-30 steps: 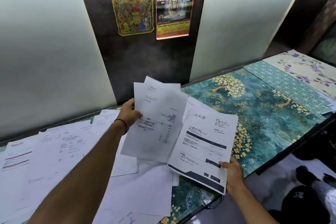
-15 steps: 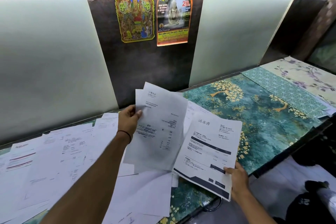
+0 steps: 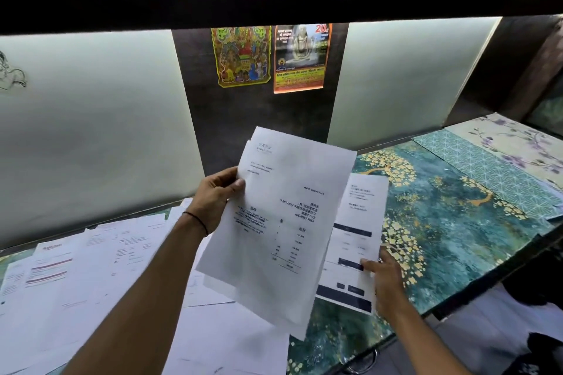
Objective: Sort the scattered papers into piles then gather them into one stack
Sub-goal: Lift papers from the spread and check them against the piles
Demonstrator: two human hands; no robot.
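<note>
My left hand (image 3: 214, 198) grips the left edge of a small sheaf of white printed sheets (image 3: 283, 219), held up above the table at the centre. My right hand (image 3: 385, 277) pinches the lower right of a white invoice with dark bars (image 3: 356, 240). That invoice lies partly tucked behind the held sheaf. Several more white papers (image 3: 91, 268) lie overlapping on the table to the left and below the sheaf.
The table (image 3: 457, 228) has a teal and gold floral top. Patterned sheets (image 3: 502, 161) lie at its far right. Frosted panels and two posters (image 3: 271, 58) back the table. A dark shelf hangs overhead. The table's front edge runs at lower right.
The sheaf in my left hand has shifted right, over the invoice. My right hand has brought the invoice behind it. The view has tilted down a little.
</note>
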